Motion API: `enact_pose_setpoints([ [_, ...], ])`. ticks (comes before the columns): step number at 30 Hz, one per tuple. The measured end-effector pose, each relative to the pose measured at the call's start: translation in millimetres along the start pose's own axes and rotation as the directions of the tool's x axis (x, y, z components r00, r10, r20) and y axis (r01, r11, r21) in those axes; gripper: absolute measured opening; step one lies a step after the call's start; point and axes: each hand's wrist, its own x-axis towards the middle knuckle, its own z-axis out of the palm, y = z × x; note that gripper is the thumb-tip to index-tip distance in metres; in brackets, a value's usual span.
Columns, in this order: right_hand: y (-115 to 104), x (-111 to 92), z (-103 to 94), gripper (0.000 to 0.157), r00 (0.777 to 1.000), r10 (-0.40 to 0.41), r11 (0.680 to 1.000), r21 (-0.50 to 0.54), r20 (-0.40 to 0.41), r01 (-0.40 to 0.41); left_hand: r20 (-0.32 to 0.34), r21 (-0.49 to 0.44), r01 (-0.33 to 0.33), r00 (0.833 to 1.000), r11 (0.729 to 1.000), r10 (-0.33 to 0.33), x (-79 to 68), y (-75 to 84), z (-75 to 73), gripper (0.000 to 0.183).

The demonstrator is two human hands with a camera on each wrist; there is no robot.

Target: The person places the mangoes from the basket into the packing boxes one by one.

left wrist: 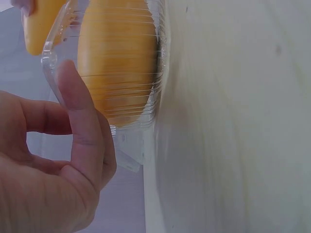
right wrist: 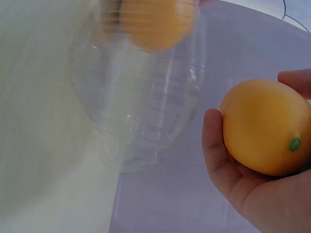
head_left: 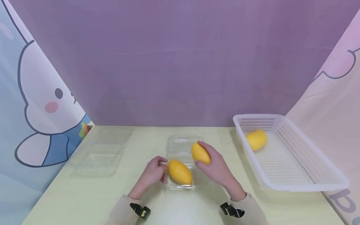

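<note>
My right hand grips a yellow mango above the right side of a clear plastic clamshell box. A green stem end shows on this mango in the right wrist view. Another mango lies in the left part of the box's base, slightly slanted. The box stands unfolded, its lid flat toward the back. At the base's left edge is my left hand, fingers loosely bent. In the left wrist view one fingertip is at the clear rim, seemingly touching it.
A white perforated basket stands on the right, with one mango near its back left corner. More clear plastic boxes lie unfolded at the table's left. A purple panel rises behind the table.
</note>
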Motion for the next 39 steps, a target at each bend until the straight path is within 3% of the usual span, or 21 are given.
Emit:
enact_pose_setpoints([
  [12, 3.6, 2.0, 13.9, 0.069, 0.998, -0.059, 0.998, -0.019, 0.036, 0.059, -0.004, -0.016, -0.004, 1.000, 1.000, 0.004, 0.5, -0.3, 0.7, 0.031],
  [20, 7.1, 1.1, 22.9, 0.069, 0.995, -0.077, 0.992, -0.095, 0.062, 0.083, 0.001, -0.017, -0.010, 1.000, 1.000, 0.010, -0.6, 1.3, -0.3, 0.032],
  [39, 9.9, -2.6, 33.4, 0.069, 0.991, -0.032, 0.963, -0.260, 0.131, 0.066, 0.000, -0.013, -0.004, 1.000, 1.000, 0.004, -2.1, 1.5, 0.2, 0.033],
])
